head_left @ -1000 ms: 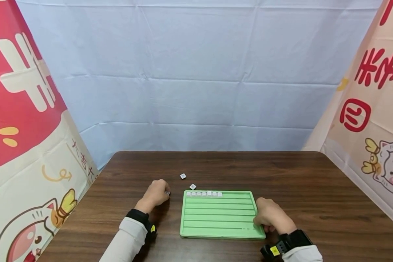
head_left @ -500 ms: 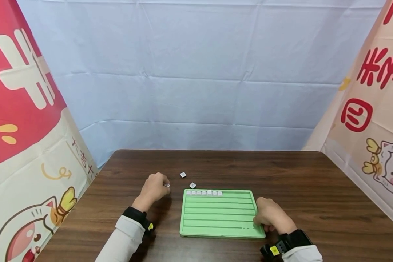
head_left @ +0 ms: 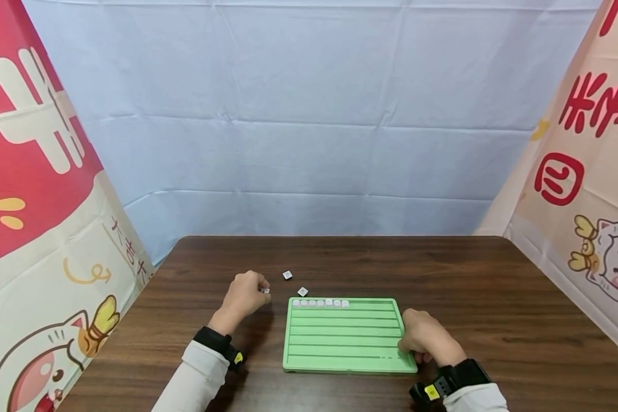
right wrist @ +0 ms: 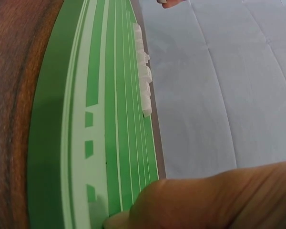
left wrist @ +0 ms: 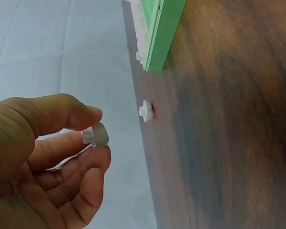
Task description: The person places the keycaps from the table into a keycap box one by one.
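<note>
My left hand [head_left: 241, 300] is raised over the table, left of the green board [head_left: 340, 349], and pinches a small white block with a ribbed stub [left wrist: 99, 135] between thumb and fingertips. The other fingers curl loosely below it. My right hand [head_left: 427, 337] grips the board's near right corner, its thumb [right wrist: 169, 200] on the ridged top; the fingers beneath are mostly hidden. A row of several white blocks [head_left: 321, 304] fills the left part of the board's far groove. Two loose white blocks lie beyond the board: a nearer block [head_left: 302, 292] and a farther block [head_left: 287, 275].
The brown wooden table [head_left: 494, 297] extends around the board. A pale blue cloth [head_left: 309, 126] hangs behind its far edge, and printed cloths hang at the left [head_left: 36, 229] and right [head_left: 597, 189]. Black cameras are strapped to both wrists.
My left hand has risen from the tabletop with the small white block and shifted slightly rightward. My right hand and the board have stayed in place.
</note>
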Demonstrator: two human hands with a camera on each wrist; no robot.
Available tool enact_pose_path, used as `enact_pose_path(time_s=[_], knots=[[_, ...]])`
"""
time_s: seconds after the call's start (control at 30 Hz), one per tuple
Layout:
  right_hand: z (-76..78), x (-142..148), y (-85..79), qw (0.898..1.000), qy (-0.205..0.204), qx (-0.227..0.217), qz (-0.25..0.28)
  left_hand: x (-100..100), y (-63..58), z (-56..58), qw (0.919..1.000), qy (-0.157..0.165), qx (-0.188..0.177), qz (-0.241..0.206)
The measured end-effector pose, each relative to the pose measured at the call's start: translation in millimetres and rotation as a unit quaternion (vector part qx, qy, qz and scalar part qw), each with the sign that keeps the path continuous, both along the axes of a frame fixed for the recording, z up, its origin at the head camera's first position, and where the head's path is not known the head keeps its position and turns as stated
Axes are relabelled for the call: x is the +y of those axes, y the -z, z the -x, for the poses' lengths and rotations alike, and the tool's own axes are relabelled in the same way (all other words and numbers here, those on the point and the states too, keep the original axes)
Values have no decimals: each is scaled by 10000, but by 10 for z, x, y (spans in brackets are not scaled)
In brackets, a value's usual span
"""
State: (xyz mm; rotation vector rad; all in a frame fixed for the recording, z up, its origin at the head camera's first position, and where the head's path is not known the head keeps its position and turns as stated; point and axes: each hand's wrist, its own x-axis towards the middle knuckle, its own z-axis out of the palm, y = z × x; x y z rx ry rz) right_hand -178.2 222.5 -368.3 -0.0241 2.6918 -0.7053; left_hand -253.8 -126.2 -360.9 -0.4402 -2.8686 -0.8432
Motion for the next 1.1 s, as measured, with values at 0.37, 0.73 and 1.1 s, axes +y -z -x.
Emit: enact_pose_path(time_s=[0.37,0.73,1.1], knots=[[12,-4,28,10000,51,10,-76,1,74,-20,9997,170,-33,-173],[17,17,42,10000,32,4,60,-1,87,-3,9986,301,-90,-416],[17,12,47,10000,-12,18,45,-38,135,7,9919,751,-500,-890]])
